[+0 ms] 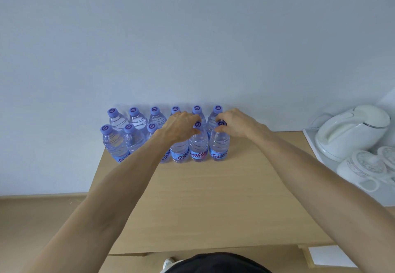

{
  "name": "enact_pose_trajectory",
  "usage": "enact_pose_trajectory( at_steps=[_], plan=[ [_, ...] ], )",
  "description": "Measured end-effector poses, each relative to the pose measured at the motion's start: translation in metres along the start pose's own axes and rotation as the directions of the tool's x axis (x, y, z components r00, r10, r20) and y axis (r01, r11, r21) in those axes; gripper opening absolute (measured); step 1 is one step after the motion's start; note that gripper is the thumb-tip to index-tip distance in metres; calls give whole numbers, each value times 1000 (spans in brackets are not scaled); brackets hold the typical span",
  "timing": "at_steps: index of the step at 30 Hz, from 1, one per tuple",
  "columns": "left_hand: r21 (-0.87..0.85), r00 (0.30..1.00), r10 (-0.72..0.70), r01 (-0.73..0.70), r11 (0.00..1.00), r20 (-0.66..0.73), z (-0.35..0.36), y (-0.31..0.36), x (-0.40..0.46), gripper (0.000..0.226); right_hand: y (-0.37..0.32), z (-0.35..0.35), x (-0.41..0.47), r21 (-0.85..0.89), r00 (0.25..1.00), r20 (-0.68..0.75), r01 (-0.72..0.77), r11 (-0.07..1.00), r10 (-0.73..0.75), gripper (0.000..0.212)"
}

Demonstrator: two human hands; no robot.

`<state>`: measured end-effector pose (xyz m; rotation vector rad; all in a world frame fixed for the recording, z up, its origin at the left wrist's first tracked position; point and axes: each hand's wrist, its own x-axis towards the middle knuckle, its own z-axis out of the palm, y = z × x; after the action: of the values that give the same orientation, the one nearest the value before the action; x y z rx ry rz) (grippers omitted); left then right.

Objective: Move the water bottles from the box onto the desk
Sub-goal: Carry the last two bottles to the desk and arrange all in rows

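Note:
Clear water bottles with purple caps and blue labels stand upright in two rows at the back of the wooden desk, against the wall. My right hand pinches the cap and neck of the rightmost front bottle, which stands on the desk. My left hand is closed over the top of another front-row bottle, hiding its cap; its fingertips reach the neck of the bottle between the two. My left forearm covers part of the front row. No box is in view.
A white electric kettle and white cups sit on a white tray at the desk's right end. The desk's left edge lies just beside the leftmost bottles. The wall stands directly behind the back row.

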<state>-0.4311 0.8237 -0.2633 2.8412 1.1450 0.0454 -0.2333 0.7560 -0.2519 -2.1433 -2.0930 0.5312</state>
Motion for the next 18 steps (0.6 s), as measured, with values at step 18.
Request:
enact_pose_trajectory(
  at_steps=[18],
  plan=[
    [-11,999,-12,12,1000,33,-3,0,-4,34,-4,3,-5,-21,999,-4,-38,999,38,28]
  ],
)
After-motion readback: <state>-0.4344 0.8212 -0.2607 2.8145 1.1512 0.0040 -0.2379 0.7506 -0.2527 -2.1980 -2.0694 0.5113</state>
